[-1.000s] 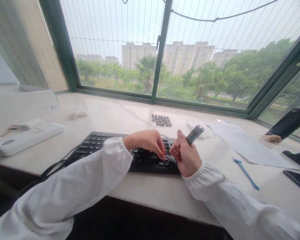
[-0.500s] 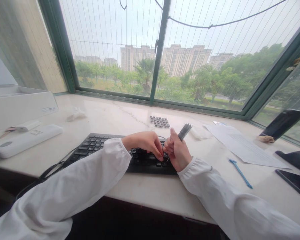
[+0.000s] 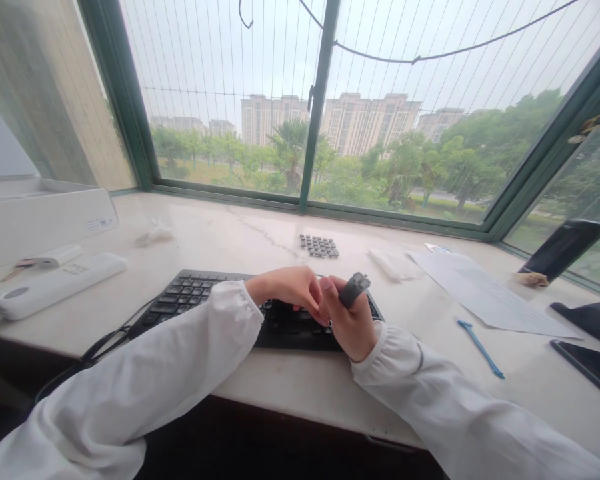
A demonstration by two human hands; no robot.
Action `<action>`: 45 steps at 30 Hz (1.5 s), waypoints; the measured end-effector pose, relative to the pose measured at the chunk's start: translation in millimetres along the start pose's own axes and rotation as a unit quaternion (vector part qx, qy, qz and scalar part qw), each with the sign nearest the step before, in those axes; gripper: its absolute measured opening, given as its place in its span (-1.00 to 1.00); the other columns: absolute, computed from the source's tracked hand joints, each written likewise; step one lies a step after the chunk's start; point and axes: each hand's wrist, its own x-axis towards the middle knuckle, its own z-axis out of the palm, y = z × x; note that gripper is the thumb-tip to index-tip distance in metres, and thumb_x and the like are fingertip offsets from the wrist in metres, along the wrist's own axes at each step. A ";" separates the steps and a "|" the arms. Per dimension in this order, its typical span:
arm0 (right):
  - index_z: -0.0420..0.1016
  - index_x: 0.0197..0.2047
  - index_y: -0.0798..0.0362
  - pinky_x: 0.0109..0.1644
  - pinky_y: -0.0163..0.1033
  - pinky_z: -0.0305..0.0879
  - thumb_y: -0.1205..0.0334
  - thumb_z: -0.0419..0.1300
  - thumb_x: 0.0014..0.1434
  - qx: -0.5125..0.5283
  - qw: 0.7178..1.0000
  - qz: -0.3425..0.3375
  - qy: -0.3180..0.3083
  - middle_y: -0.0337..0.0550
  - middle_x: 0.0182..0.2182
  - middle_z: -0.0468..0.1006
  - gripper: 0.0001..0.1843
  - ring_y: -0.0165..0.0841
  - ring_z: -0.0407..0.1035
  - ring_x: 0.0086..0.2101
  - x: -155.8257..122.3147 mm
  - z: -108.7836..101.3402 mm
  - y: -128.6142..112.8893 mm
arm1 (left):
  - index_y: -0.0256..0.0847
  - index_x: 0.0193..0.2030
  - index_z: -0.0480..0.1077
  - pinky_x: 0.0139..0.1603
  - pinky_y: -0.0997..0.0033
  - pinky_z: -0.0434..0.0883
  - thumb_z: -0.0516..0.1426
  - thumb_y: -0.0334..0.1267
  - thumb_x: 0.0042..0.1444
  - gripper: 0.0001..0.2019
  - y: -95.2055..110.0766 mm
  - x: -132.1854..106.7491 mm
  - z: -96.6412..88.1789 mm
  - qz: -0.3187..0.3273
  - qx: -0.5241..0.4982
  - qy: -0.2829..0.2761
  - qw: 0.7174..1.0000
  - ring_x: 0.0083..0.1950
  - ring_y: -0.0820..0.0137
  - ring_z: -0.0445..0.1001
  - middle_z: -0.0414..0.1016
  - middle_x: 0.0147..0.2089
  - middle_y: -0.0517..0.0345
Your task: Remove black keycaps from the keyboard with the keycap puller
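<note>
A black keyboard (image 3: 190, 293) lies near the front edge of the desk, with both hands over its right part. My right hand (image 3: 353, 323) is a fist around a dark grey tool (image 3: 355, 290), whose blocky, notched end points up and away. The tool's lower end is hidden. My left hand (image 3: 297, 290) is bent down at the wrist, its fingers pinched together against the right hand's fingers. What the left fingers hold, if anything, does not show. Several loose keycaps (image 3: 320, 245) stand in rows behind the keyboard.
A blue plastic stick (image 3: 481, 348) and printed paper (image 3: 490, 293) lie at the right, by phones (image 3: 565, 250). Clear plastic bags (image 3: 395, 265) rest behind the hands. At the left are a white box (image 3: 45, 213), a white oblong device (image 3: 60, 283) and a cable (image 3: 105, 343).
My right hand has turned and dropped slightly, so the tool's top end is lower and further left. The left fingers, then over the keys, are now against my right hand.
</note>
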 end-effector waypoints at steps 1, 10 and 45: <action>0.19 -0.61 0.04 -0.50 -0.31 0.04 -0.06 0.08 0.22 -0.001 1.000 0.006 0.011 -0.32 -0.68 0.19 -0.52 -0.48 0.08 -0.60 -0.8 0.2 -1.2 | -0.24 -0.46 0.55 -0.58 0.52 0.17 0.31 -0.07 -0.25 -0.73 0.3 -0.1 -0.1 -0.001 0.002 -0.002 1.000 -0.61 0.54 0.24 0.37 -0.60 0.27; 0.14 -0.69 0.03 -0.52 -0.30 -0.01 -0.18 0.10 0.15 -0.074 0.995 -0.010 0.068 -0.31 -0.72 0.11 -0.43 -0.48 -0.03 -0.63 -13.0 -3.4 -11.4 | -0.18 -0.40 0.60 -0.56 0.52 0.13 0.29 -0.01 -0.22 -0.70 7.7 -5.2 -3.0 -0.037 -0.005 -0.011 0.999 -0.59 0.56 0.20 0.39 -0.59 0.27; 0.35 -0.59 0.09 -0.47 -0.33 0.02 -0.17 0.10 0.08 -0.273 0.955 0.096 -0.070 -0.31 -0.65 0.23 -0.52 -0.44 0.12 -0.55 49.2 -64.6 29.1 | -0.23 -0.06 0.53 -0.51 0.51 0.32 0.21 0.09 -0.04 -0.50 6.5 -3.5 -7.5 0.011 -0.019 0.229 0.973 -0.50 0.52 0.37 0.56 -0.14 0.00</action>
